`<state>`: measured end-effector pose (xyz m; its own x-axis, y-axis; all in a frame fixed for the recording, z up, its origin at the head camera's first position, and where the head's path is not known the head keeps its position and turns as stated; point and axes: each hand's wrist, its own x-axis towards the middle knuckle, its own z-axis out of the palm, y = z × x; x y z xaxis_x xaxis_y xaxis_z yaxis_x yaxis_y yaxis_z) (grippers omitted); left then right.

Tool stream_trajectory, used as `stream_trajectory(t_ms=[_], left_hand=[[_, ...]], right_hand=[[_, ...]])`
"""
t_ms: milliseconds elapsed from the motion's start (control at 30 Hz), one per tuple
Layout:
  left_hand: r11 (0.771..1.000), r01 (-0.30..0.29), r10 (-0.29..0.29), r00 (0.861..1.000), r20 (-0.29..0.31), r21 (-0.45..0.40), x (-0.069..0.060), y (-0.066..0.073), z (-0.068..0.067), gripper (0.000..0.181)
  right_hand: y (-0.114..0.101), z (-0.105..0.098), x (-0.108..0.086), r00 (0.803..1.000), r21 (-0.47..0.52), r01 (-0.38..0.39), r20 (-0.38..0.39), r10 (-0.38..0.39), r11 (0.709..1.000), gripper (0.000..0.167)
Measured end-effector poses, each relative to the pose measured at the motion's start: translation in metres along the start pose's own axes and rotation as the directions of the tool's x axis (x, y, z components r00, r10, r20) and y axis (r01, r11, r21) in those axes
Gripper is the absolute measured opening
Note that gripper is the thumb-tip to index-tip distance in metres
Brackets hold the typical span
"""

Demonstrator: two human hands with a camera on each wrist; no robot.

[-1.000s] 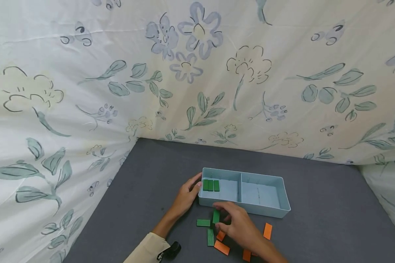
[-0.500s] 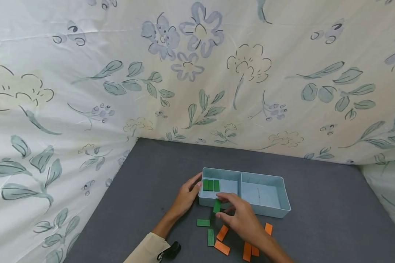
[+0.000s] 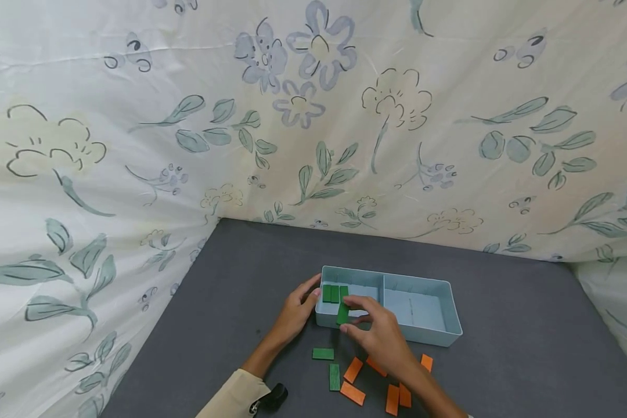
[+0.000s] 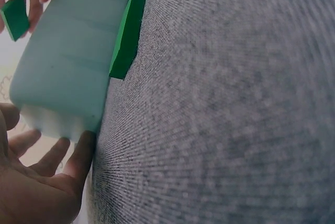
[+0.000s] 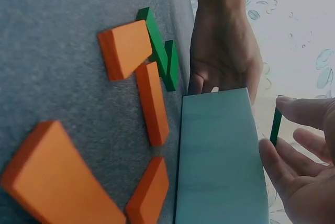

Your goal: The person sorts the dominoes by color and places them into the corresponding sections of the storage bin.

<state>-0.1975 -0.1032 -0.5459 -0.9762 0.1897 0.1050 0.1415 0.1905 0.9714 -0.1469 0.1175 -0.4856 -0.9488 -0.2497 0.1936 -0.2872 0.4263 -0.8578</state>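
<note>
A light-blue two-compartment box stands on the dark grey table. My left hand rests against its left end, the fingers spread along that wall in the left wrist view. Over the box's near wall, my right hand pinches a green rectangular block between thumb and fingertips. In the right wrist view the pinched block stands edge-on, above the box's rim. Inside the left compartment lie other green blocks side by side; the pinched block partly covers the rightmost one.
Two green blocks, one lying crosswise and one lengthwise, are on the table before the box. Several orange blocks lie scattered to their right, some partly behind the right forearm. Floral cloth hangs behind the table and along its sides.
My right hand has carried the green block up from the table, away from the loose blocks, to over the near wall of the left compartment. The left hand and the box have stayed put.
</note>
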Motion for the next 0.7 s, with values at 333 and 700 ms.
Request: stream_trajectory(t_ms=[333, 700], left_hand=[[1.000, -0.003, 0.003, 1.000, 0.006, 0.011, 0.002, 0.000, 0.000, 0.050], [1.000, 0.019, -0.019, 0.999, 0.026, 0.011, 0.003, 0.005, -0.001, 0.052]], right_hand=[[0.001, 0.002, 0.016, 1.000, -0.041, 0.009, -0.014, -0.009, 0.999, 0.054], [0.002, 0.000, 0.032, 1.000, -0.068, -0.009, 0.005, 0.009, 0.998, 0.054]])
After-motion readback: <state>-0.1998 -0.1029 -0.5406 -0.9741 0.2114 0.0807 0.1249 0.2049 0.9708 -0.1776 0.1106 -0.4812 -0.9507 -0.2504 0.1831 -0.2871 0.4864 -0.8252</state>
